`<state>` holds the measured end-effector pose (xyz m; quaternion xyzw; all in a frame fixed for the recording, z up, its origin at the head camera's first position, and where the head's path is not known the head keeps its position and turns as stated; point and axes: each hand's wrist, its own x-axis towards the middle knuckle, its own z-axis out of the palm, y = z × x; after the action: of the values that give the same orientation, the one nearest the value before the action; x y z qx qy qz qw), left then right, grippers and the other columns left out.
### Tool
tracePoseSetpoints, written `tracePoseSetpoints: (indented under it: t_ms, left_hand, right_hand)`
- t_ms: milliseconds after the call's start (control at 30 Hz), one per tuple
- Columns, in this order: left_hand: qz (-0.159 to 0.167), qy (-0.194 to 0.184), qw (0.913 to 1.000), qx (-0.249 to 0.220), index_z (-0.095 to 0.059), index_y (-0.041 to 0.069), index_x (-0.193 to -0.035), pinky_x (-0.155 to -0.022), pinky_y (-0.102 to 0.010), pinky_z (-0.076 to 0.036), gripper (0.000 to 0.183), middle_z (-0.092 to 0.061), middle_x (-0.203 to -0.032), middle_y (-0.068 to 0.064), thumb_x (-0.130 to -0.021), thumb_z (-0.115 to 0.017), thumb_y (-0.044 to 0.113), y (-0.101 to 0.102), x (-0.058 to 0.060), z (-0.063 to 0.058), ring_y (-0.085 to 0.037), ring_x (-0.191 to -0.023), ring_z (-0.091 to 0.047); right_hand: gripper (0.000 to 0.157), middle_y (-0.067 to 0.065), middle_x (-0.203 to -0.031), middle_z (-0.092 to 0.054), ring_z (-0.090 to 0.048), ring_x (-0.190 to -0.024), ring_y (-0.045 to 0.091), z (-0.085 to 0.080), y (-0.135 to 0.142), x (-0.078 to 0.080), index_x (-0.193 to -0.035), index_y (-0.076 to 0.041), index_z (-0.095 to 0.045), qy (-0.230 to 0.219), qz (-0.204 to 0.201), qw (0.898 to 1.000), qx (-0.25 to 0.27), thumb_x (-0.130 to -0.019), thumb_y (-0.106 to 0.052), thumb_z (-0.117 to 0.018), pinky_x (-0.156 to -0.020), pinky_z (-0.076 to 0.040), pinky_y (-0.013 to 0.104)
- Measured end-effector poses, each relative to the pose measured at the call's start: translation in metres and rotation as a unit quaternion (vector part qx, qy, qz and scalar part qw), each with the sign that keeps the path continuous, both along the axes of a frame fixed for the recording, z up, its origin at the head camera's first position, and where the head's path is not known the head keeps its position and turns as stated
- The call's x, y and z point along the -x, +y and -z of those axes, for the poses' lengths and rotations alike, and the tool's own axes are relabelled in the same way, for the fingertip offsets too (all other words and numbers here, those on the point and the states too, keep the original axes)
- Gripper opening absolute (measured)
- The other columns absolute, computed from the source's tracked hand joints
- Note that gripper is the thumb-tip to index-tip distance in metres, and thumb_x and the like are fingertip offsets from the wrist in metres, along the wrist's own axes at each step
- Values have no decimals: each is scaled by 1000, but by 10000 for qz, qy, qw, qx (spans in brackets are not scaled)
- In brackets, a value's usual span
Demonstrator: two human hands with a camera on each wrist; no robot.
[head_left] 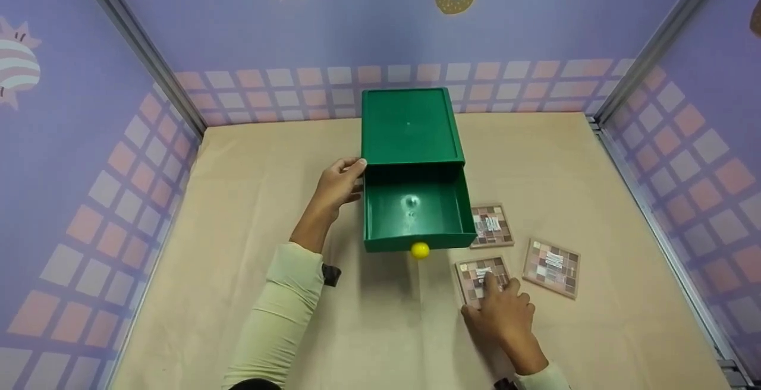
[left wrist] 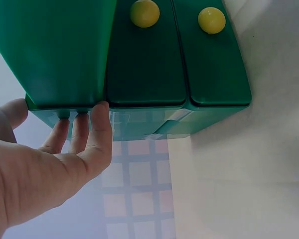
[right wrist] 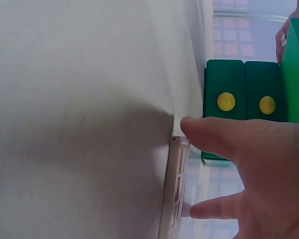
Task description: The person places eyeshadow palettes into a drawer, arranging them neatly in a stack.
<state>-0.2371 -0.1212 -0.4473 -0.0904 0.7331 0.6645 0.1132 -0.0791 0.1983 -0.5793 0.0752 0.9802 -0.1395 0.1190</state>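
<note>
Left hand (head_left: 339, 185) gripping green plastic drawer cabinet (head_left: 410, 126), spread right hand (head_left: 505, 314) part-hiding square brown palette (head_left: 474, 279), beige table (head_left: 232, 211) cropped at near edge, roomy along left

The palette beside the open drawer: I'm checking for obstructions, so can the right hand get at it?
Probably yes: in the head view the open drawer hides the left edge of that palette, but its right side lies uncovered, and the right hand is close by.
</note>
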Motion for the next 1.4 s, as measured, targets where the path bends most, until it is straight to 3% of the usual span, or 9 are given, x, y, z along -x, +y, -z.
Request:
tracePoseSetpoints:
  t_ms: [167,333,467,700,833,933,1100,1400]
  left_hand:
    - [-45,21,10000,-54,-57,14,-139,-107,-50,-51,44,-60,-139,-13,-105,-55,41,-1,2,-2,-32,-118,-67]
    - [-24,-1,10000,-89,-56,16,-141,-107,-50,-51,45,-59,-141,-11,-105,-56,42,-2,1,-4,-30,-117,-67]
    - [-23,-11,10000,-35,-57,16,-140,-104,-46,-53,44,-60,-139,-10,-105,-55,42,-1,1,-3,-28,-116,-67]
    - [-66,-62,10000,-13,-57,15,-140,-102,-44,-54,44,-61,-136,-11,-105,-55,41,0,2,0,-29,-115,-67]
    - [-32,-53,10000,4,-56,14,-140,-104,-46,-54,45,-61,-136,-11,-105,-55,41,1,1,1,-29,-115,-67]
    - [-13,-43,10000,17,-56,13,-140,-104,-46,-53,44,-60,-135,-11,-105,-55,40,0,1,1,-28,-115,-67]
    - [-14,-31,10000,40,-57,13,-139,-102,-44,-55,44,-61,-135,-10,-105,-56,41,0,1,0,-28,-114,-67]
    - [23,19,9999,-99,-57,14,-139,-104,-48,-53,43,-61,-136,-11,-105,-56,40,-1,0,1,-30,-114,-68]
  right_hand:
    - [87,44,-119,-49,-58,-91,56,-4,0,3,-147,-6,-44,-148,-111,9998,-107,-80,-50,-77,-78,-49,67]
    - [79,40,-108,-52,-57,-81,52,-1,0,4,-144,-9,-46,-15,-164,9995,-261,-81,-49,-71,-71,-49,64]
    - [76,39,-109,-53,-56,-81,50,2,3,5,-142,-11,-48,110,-49,9998,-143,-77,-44,-68,-71,-49,62]
    - [81,40,-112,-52,-57,-82,48,-1,16,10,-141,-9,-46,168,-30,9996,233,-77,-52,-73,-68,-50,58]
    - [90,42,-117,-51,-58,-88,51,-5,22,15,-149,-10,-42,295,50,9981,539,-77,-51,-75,-70,-50,59]
    - [98,45,-126,-47,-56,-98,55,-11,24,19,-158,-10,-33,333,79,9965,765,-79,-50,-75,-77,-51,63]
    - [96,46,-137,-39,-51,-109,56,-30,30,28,-159,-7,-31,456,234,9932,1048,-83,-47,-73,-86,-48,66]
    - [82,43,-137,-43,-52,-111,56,-78,49,51,-149,1,-43,1531,493,9778,1343,-83,-37,-75,-89,-47,68]
